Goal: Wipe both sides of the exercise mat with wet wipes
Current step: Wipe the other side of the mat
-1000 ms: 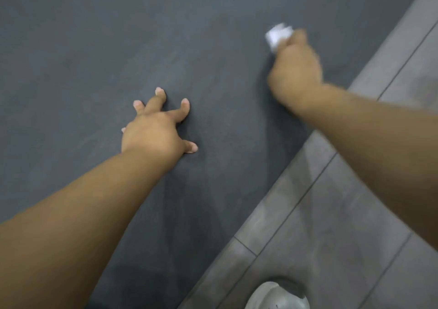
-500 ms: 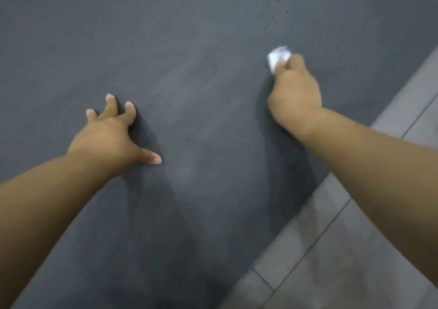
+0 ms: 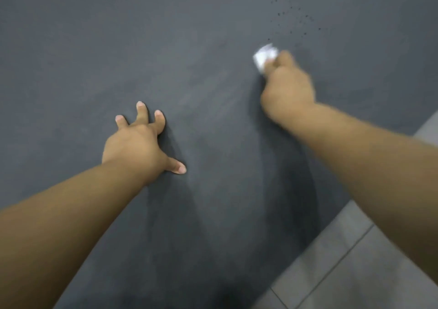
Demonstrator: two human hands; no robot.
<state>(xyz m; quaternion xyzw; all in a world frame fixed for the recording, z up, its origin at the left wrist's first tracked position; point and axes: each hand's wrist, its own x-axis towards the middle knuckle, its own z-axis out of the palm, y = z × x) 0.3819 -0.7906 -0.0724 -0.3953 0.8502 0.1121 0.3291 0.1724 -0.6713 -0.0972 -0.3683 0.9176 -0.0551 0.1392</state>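
- R hand (image 3: 288, 88): fingers curled tight round a balled-up wet wipe (image 3: 264, 56). The wipe pokes out at the hand's 11 o'clock and looks pressed on the exercise mat (image 3: 118, 47). Hand is blurred.
- L hand (image 3: 135, 142): holds nothing, fingers spread, tips + thumb planted on the mat, at approx. 8 o'clock from R hand, well apart.
- Key relation: dark specks (image 3: 294, 17) lie at 1 o'clock from the wipe, near it; R hand far closer than L.
- Next stroke prob. needs to go fwd toward 1 o'clock.
- Mat edge meets tiled floor (image 3: 355, 273) at 5 o'clock; mat's long axis can't tell.
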